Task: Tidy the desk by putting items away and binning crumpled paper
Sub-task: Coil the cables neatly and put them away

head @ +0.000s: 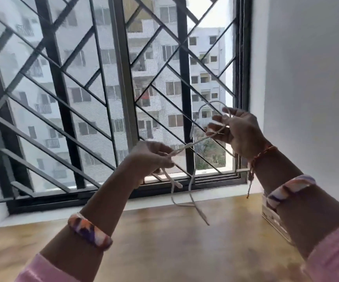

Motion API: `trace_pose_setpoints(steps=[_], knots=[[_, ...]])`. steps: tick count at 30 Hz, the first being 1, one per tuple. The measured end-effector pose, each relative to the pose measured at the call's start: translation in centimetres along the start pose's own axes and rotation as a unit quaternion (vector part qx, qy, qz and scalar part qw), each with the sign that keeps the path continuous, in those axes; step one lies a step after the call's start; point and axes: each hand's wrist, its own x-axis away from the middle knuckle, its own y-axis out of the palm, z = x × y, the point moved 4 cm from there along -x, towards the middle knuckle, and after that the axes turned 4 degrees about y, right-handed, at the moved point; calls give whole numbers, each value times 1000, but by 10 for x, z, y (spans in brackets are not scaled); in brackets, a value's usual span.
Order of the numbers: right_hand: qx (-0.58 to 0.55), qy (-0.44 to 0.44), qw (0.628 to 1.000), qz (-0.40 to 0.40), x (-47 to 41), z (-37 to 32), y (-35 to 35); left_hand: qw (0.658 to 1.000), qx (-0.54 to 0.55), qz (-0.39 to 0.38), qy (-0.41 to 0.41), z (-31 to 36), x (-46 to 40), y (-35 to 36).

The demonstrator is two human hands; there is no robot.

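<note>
Pink sleeves (331,259) and patterned bangles (89,231) frame the near edge, above a bare wooden table (174,241) with a box (274,218) partly hidden behind the right forearm. Held up over the table's far side, the left hand (150,157) has its grip pinched on a thin white cable (193,143), whose loose ends dangle below it. Further right and higher, the right hand (239,133) keeps curled fingers clamped on the cable's other stretch, a loop arching above them against the barred window (122,78).
</note>
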Motion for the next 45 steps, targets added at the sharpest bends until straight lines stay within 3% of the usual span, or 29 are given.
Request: trace_pose_setpoints(steps=[3, 5, 8, 11, 13, 18, 21, 22, 24, 25, 26, 28, 29, 32, 34, 37, 40, 45], knots=[[-32, -7, 998, 47, -5, -3, -25, 986, -83, 125, 71, -3, -2, -20], [-47, 6, 995, 86, -10, 1, -45, 980, -74, 164, 86, -10, -4, -34], [-34, 32, 992, 118, -15, 11, -61, 980, 66, 187, 5, -29, -13, -51], [-21, 37, 985, 170, -17, 18, -73, 933, 216, 280, -70, -44, -16, -70], [-23, 68, 980, 184, -19, 28, -80, 910, 253, 319, -78, -50, -14, -79], [145, 185, 970, 61, -16, 64, -65, 948, 177, 259, -47, -37, -14, -74], [350, 245, 903, -39, -11, 80, -52, 973, 76, 215, -20, -19, -16, -64], [456, 229, 858, -55, -11, 83, -50, 976, 53, 209, -10, -14, -17, -61], [638, 110, 760, -57, -19, 80, -41, 981, 16, 195, 11, -6, -19, -54], [672, 27, 738, -55, -21, 75, -30, 982, -4, 186, 25, -2, -21, -50], [657, -41, 750, -65, -20, 69, -18, 983, -30, 176, 41, 1, -22, -46], [537, -151, 822, -112, -9, 51, 10, 983, -80, 155, 61, 4, -26, -35], [480, -206, 839, -148, 2, 41, 25, 984, -87, 143, 61, 4, -28, -29], [448, -325, 795, -247, 27, 32, 54, 996, 10, 91, 5, 1, -35, -12], [452, -378, 771, -241, 27, 38, 55, 992, 98, 60, -52, 0, -39, -7], [449, -390, 777, -207, 19, 38, 43, 973, 199, 38, -112, -8, -46, -7], [471, -369, 770, -222, 16, 41, 35, 957, 248, 41, -147, -20, -52, -10], [432, -309, 824, -196, 8, 32, 12, 910, 351, 159, -152, -42, -62, -31]])
